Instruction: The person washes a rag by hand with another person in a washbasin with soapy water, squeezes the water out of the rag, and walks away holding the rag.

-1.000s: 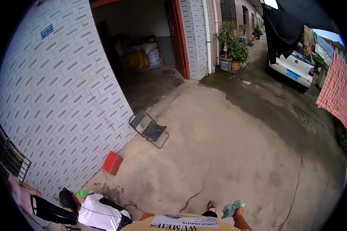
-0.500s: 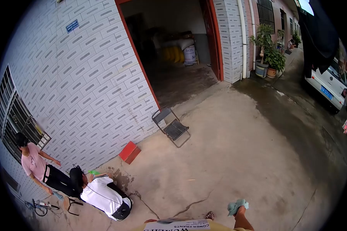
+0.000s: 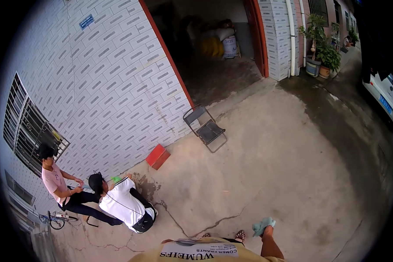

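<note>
At the bottom of the view, my right hand (image 3: 269,228) grips a crumpled pale teal cloth (image 3: 260,226), held out over the concrete ground beside my body. Its fingers are partly covered by the cloth. My left hand does not show; only a sliver of skin appears at the left edge of my yellow printed shirt (image 3: 192,251). Two sandalled feet (image 3: 240,236) are visible just beyond the shirt.
A black folding chair (image 3: 210,132) and a red box (image 3: 158,157) stand near the tiled wall (image 3: 113,87). At lower left, one person (image 3: 54,181) stands beside a crouching person in white (image 3: 122,203). Potted plants (image 3: 313,65) and a white car (image 3: 382,94) are at the right.
The view has swung left, so the chair, box and doorway sit further right. The standing person's hands have come together. The cloth is still in my right hand.
</note>
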{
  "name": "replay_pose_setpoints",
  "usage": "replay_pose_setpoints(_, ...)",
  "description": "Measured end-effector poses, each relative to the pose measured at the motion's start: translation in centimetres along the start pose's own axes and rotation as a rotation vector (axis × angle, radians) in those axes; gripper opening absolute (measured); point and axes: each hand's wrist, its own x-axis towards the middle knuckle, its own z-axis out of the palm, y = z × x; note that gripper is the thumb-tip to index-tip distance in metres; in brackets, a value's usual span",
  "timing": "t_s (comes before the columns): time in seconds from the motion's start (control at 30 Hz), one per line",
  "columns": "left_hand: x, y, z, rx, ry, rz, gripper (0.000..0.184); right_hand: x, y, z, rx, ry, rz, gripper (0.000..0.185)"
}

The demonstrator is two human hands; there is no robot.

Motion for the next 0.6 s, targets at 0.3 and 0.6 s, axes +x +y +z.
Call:
replay_pose_setpoints(0.3,3.5,-0.1,2.4,0.003,-0.114,0.044,0.021,-2.2,-0.3,-7.1,0.07,0.271,0.087,0.04)
replay_pose_setpoints(0.6,-0.4,5.2,3.5,0.205,0.146,-0.067,0.029,-5.2,0.0,-10.0,0.269,0.08,0.117,0.037)
